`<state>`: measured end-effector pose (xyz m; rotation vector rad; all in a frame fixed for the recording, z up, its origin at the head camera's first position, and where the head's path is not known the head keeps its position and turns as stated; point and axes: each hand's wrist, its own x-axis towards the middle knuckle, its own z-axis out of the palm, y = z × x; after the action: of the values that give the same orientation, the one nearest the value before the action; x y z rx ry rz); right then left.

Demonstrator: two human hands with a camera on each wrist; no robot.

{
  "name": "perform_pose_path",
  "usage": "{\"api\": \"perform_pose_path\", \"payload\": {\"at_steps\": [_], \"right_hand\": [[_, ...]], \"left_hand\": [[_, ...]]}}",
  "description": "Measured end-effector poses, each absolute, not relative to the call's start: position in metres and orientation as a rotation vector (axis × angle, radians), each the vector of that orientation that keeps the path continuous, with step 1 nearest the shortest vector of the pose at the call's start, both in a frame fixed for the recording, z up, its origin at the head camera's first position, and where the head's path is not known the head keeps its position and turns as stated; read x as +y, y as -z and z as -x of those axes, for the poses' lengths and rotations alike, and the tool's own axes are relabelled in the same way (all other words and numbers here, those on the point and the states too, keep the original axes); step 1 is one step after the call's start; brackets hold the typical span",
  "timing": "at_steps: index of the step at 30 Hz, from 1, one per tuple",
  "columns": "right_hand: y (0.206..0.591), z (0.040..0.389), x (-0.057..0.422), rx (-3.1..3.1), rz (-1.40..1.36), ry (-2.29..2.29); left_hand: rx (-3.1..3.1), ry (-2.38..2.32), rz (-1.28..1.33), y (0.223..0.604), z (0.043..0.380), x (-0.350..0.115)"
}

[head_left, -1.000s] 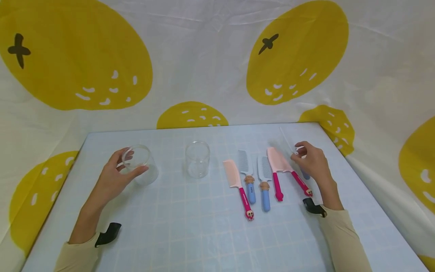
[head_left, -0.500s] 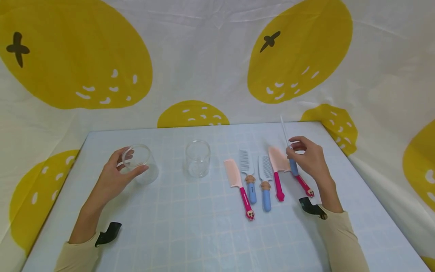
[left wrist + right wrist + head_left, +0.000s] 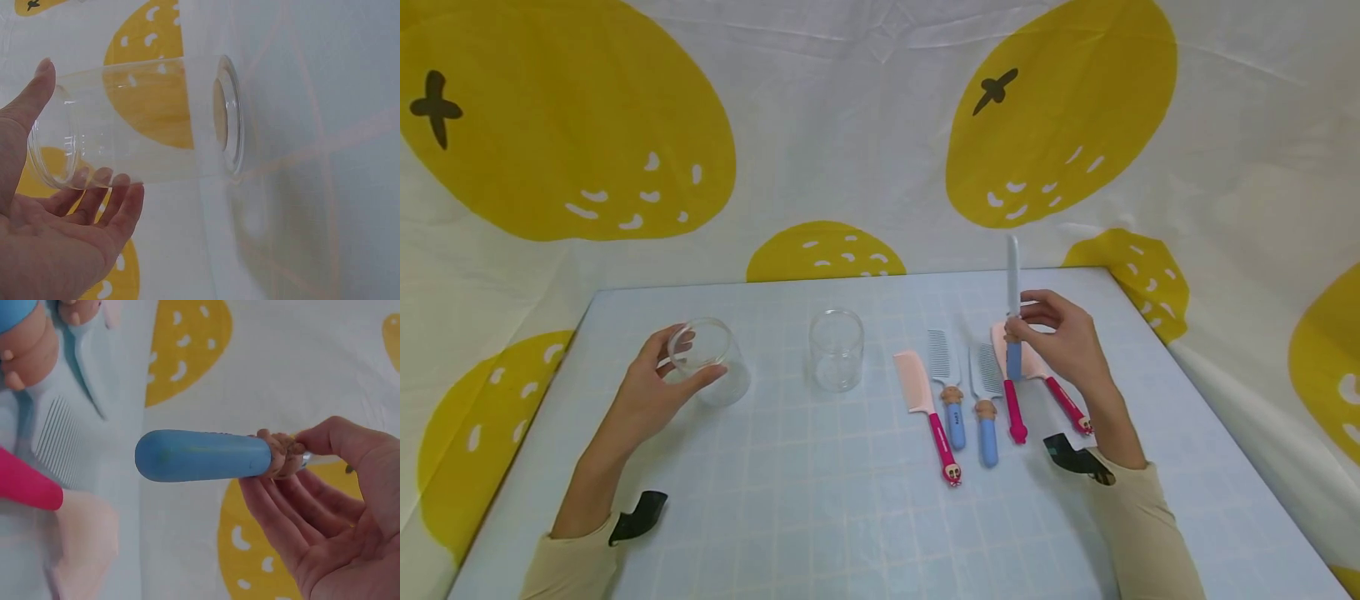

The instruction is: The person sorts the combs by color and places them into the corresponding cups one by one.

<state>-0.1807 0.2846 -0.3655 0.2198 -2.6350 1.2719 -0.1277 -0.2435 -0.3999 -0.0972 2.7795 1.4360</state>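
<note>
My left hand [image 3: 658,379] grips a clear glass cup [image 3: 150,119] by its upper part, thumb on one side and fingers on the other. The cup stands at the table's left. Between thumb and fingers, my right hand [image 3: 1060,337] pinches a blue-handled comb [image 3: 200,455] at its brown figure. That comb is upright in the air, over the pink combs. Below and left of it lie two more blue combs [image 3: 955,417] [image 3: 987,433]. A pink comb [image 3: 936,425] is left of those, and two pink combs [image 3: 1014,408] [image 3: 1067,404] overlap under my right hand.
A second clear glass cup [image 3: 837,354] stands upright between the left cup and the combs. The table [image 3: 820,525] has a pale blue checked cover. Behind it hangs a white cloth [image 3: 850,125] with yellow fruit shapes.
My right hand has lifted the blue-handled comb off the table, carried it left and turned it upright. My left hand and its cup have stayed in place.
</note>
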Motion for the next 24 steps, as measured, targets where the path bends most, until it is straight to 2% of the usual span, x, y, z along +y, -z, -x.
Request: {"api": "perform_pose_path", "payload": {"at_steps": [24], "right_hand": [[0.344,0.174,0.223,-2.425,-0.57,-1.612]], "left_hand": [[2.792,-1.429,0.096,0.401,0.129,-0.243]]}}
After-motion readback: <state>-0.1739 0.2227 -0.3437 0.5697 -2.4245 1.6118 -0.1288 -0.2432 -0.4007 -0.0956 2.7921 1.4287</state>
